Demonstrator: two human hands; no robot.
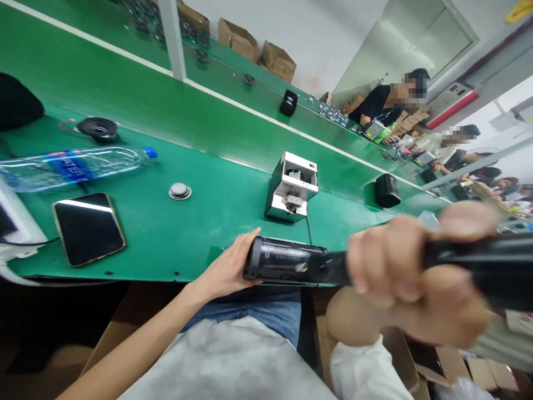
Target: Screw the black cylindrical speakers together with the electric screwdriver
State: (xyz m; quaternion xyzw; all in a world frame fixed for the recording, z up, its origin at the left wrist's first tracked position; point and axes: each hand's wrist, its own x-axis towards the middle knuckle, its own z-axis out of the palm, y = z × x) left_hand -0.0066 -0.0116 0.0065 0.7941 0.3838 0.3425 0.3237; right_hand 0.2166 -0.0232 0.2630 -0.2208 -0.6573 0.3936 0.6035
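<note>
Nearest, at the right, a dark tool is gripped by the right hand, its fingers curled round the shaft; both are blurred. The tool is best kept steady and in line with the work, with pressure applied evenly; whether its tip is touching cannot be told.

To the left, at the near edge of the green tabletop, a black mesh-fronted housing is clasped at its left end by the left hand, whose fingers are closed on its far and near sides. This end is best held firmly, so that turning is resisted. The housing is thus set between the hands: against the left fingers, and left of the right ones.

Just beyond it, a white-fronted device is placed; farther left, a silver disc is seen.
</note>
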